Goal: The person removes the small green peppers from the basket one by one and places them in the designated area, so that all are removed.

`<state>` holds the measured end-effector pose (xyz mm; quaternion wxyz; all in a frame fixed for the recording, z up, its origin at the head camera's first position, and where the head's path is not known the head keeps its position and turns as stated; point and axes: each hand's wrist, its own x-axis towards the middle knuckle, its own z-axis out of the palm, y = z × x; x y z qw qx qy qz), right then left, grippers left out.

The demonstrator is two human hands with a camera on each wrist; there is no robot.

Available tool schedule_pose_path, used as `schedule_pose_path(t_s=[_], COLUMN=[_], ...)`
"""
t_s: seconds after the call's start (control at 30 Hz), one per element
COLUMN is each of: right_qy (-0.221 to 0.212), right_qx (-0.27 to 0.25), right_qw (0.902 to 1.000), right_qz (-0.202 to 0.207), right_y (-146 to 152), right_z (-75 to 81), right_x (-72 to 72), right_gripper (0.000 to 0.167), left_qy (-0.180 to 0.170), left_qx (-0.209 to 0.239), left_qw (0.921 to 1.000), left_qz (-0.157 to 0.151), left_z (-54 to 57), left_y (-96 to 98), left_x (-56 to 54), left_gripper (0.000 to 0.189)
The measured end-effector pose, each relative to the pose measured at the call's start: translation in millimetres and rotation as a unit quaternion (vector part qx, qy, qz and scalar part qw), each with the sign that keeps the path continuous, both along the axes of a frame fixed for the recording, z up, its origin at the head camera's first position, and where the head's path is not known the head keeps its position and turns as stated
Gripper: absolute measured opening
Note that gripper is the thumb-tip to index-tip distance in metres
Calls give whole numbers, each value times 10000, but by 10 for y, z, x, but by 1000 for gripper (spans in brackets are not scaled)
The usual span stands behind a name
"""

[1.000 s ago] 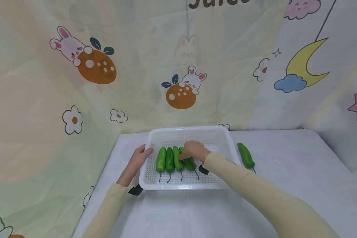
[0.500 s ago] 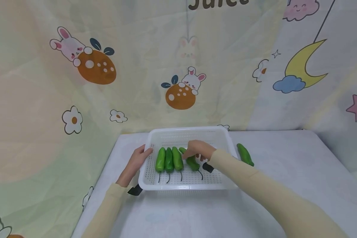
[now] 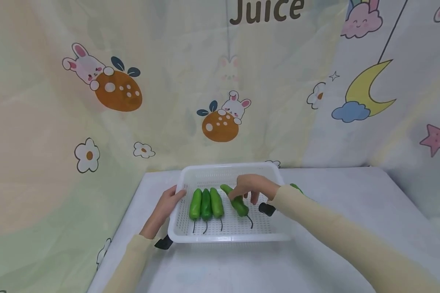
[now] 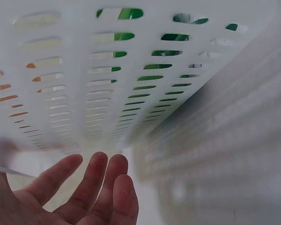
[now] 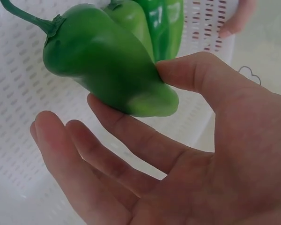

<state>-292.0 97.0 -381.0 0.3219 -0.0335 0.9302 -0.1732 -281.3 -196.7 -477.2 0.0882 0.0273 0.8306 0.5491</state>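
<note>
A white perforated plastic basket [image 3: 227, 239] stands on the table. My left hand [image 3: 164, 208] holds its left rim, thumb over the edge; in the left wrist view the fingers [image 4: 99, 168] lie loosely bent outside the slotted wall. My right hand [image 3: 254, 187] is inside the basket and pinches a green pepper [image 5: 100, 56] between thumb and index finger, near the stemless tip. The other fingers are held away from it. This pepper lies slanted, stem toward me. To its left, three green peppers [image 3: 206, 206] lie side by side, stems also toward me.
Right of the basket, another green pepper [image 3: 296, 187] lies on the white table [image 3: 352, 211], mostly hidden by the right sleeve [image 3: 315, 219]. A cloth wall with cartoon prints [image 3: 220, 126] rises behind the table. Black straps [image 3: 164, 243] show at the wrists.
My right hand has drawn the pinched pepper rightward, widening the gap to the row of three. The left hand stays on the rim. The head view has tilted up slightly.
</note>
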Motion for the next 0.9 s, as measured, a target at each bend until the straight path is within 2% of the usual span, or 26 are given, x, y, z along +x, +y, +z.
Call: schedule_pose_path(t_s=[0.2,0.5,0.9], right_qy=[-125,-389,-522], right_qx=[-142,-544,-1092], right_qw=[9998,9978,9926], right_qz=[71,-39,-77], right_y=[140,384,683], right_z=[101,147,214], right_x=[10,33,-23], right_gripper=[35,38,39], left_qy=[51,-48,-107], left_qx=[31,5,3], left_qw=[10000,10000,9999], left_qz=[7,67,56], left_z=[12,24,16], left_y=[9,30,31], left_x=[-8,18,4], left_gripper=[47,47,48])
